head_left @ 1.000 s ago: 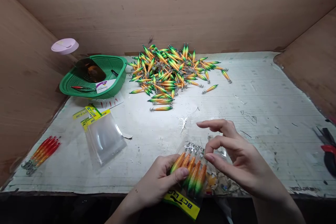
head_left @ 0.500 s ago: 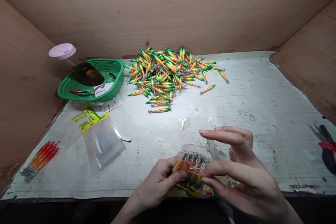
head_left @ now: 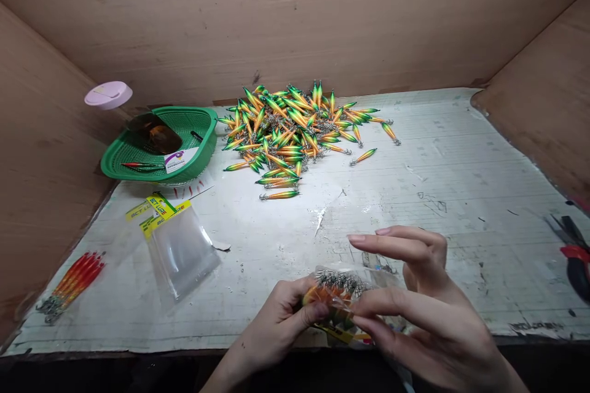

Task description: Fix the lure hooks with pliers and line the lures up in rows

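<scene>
Compared with a second earlier, the clear bag [head_left: 343,303] had been tipped from showing its lures [head_left: 314,296] lengthwise to showing their hooks [head_left: 342,282] nearly end-on, its yellow label [head_left: 338,336] now largely hidden; in this inspector's judgement, that left the plastic by the hooks easier to work. The bag was found at the front edge of the table [head_left: 465,190], between both hands. The left hand [head_left: 283,319] was curled closed around it, thumb on top, while the right hand [head_left: 433,310] pinched the plastic between thumb and forefinger, other visible fingers extended above.
</scene>
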